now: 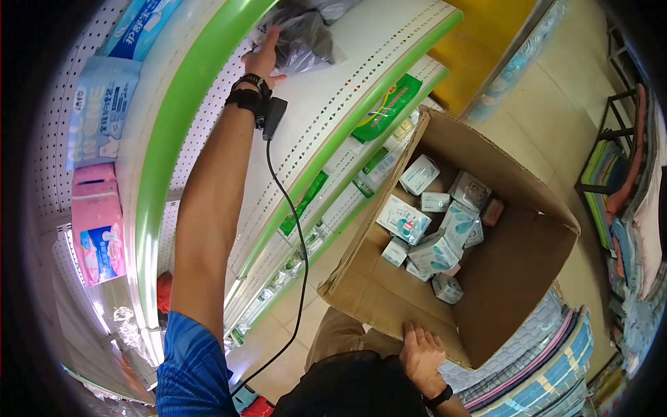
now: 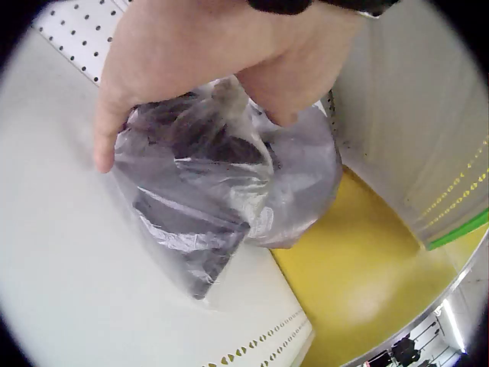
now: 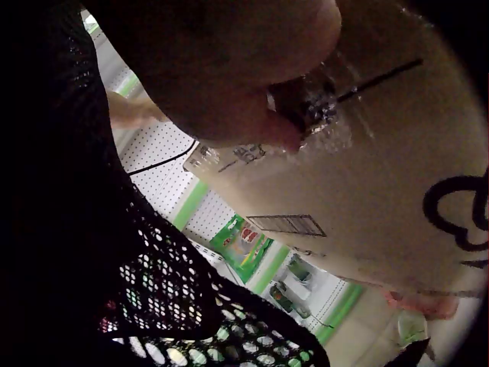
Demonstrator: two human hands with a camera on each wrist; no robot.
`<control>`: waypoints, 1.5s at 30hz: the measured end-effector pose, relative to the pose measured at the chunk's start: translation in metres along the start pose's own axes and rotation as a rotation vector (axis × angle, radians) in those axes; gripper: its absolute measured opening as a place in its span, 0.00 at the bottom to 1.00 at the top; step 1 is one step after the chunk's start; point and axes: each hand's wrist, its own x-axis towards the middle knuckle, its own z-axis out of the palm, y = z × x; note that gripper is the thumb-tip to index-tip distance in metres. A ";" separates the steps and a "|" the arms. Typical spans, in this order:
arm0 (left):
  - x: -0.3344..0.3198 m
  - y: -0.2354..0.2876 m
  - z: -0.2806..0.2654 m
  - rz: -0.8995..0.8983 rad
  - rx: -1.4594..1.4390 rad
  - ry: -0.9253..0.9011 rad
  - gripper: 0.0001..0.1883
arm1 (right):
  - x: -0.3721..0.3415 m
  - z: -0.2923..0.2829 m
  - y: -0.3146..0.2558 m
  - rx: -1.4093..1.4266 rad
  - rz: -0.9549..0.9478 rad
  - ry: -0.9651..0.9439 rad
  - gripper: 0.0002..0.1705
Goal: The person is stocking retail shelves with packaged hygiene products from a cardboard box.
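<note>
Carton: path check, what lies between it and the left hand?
In the head view, a white, green-edged shelf, then a green packet one shelf down.

And there it is at ten o'clock in the head view: a pale blue soft plastic pack (image 1: 103, 115) showing "IN ONE"! Above it, a bright blue glossy pack (image 1: 142, 26) flashes white Chinese characters, too unclear to spell out. On the large brown cardboard box (image 3: 367, 206), bold black print at three o'clock runs out of view, unreadable.
</note>
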 end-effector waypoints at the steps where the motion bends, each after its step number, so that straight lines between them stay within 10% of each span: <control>1: 0.003 -0.002 0.004 -0.004 -0.047 0.107 0.54 | 0.001 -0.001 0.001 -0.007 -0.010 -0.009 0.24; 16: -0.072 -0.046 -0.072 0.165 -0.202 0.149 0.27 | 0.011 -0.003 -0.004 0.042 -0.022 0.063 0.19; 19: -0.135 -0.084 -0.144 0.097 -0.353 0.068 0.12 | -0.003 0.015 0.005 -0.090 -0.071 0.065 0.23; 26: -0.302 -0.175 -0.353 0.011 -0.174 0.262 0.13 | 0.000 0.020 -0.005 -0.166 -0.014 0.138 0.21; 34: -0.332 -0.230 -0.596 -0.098 0.159 0.651 0.19 | -0.001 0.025 -0.014 -0.221 0.016 0.208 0.18; 39: -0.262 -0.351 -0.811 0.401 0.605 0.665 0.24 | -0.003 0.029 -0.013 -0.226 0.017 0.249 0.15; 40: -0.267 -0.325 -0.813 -0.046 0.521 0.698 0.32 | -0.004 0.030 -0.013 -0.228 0.024 0.254 0.15; 45: -0.279 -0.309 -0.802 0.131 0.726 0.631 0.36 | -0.005 0.029 -0.023 -0.209 0.073 0.244 0.15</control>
